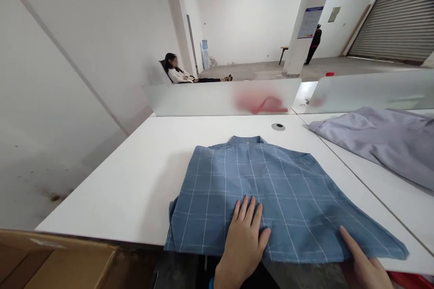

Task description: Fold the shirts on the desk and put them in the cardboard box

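Observation:
A blue shirt with a white grid check lies folded on the white table, its collar pointing away from me. My left hand rests flat on the middle of the shirt, fingers stretched out and slightly spread. At the near right edge of the cloth is my right hand. One of its fingers lies along the top of the fabric, and a darker part of the hand shows below the hem, so the edge sits between them. Its other fingers are mostly hidden.
A grey-lavender garment lies on the right table section. Frosted dividers line the table's far edge. An open cardboard box stands at lower left. Red cloth shows at lower right. One person reclines beyond the divider; another stands by a pillar.

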{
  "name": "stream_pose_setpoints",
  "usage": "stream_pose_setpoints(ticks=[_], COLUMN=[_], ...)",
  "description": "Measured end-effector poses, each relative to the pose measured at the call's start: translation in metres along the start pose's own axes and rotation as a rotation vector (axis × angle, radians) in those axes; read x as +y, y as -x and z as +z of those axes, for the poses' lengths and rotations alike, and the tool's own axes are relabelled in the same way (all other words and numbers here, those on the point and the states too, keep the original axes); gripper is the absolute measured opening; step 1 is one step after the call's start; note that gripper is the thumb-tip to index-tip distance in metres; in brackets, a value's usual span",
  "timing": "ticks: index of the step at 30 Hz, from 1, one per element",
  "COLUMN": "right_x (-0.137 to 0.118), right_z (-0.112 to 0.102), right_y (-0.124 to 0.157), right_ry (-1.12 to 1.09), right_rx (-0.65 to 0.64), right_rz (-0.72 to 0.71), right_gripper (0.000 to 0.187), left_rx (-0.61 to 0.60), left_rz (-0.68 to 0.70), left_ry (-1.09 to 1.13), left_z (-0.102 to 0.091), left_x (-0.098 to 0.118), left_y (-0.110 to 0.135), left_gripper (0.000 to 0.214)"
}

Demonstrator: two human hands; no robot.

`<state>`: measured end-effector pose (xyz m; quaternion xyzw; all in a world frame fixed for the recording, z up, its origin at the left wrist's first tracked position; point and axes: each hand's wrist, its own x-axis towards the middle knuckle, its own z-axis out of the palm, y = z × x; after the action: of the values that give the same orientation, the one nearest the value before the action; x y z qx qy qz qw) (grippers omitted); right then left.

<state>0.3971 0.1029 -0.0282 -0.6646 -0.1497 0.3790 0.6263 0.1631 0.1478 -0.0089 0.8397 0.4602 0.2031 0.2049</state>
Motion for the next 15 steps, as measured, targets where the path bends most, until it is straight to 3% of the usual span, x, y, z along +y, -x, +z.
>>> stream_pose_setpoints(ticks=[4,6,8,10,12,13,15], right_x=[-0.023,-0.036,-0.05,-0.06,-0.06,-0.055,-0.037], right_z=[0.041,0.063,0.089,0.117,0.144,0.155,0.172], right_y=[0.018,0.03,0.045,0.062,0.082,0.093,0.112], right_ry=[-0.198,-0.171,-0.005,0.283,0.612,0.754,0.959], right_rx=[0.123,0.155,0.076,-0.214,-0.631,-0.815,-1.082], right_rz=[0.021,-0.07,-0.201,-0.415,-0.721,-0.889,-1.145], right_gripper=[0.07,0.073,0.07,0.06,0.052,0.052,0.054], left_rx=[0.026,0.085,0.197,0.315,0.435,0.514,0.697], left_rz=[-0.087,-0.211,-0.327,-0.384,-0.451,-0.507,-0.616], left_ry=[0.364,0.718,1.162,1.581,1.798,1.803,1.601], left_z=[-0.001,-0.004,-0.009,-0.017,-0.028,-0.035,-0.049], left_x=[-0.002,-0.007,-0.016,-0.03,-0.048,-0.057,-0.074], left_y=[0.0,-0.001,-0.002,0.002,0.014,0.025,0.05], left_gripper=[0.054,0.05,0.047,0.046,0.045,0.043,0.044])
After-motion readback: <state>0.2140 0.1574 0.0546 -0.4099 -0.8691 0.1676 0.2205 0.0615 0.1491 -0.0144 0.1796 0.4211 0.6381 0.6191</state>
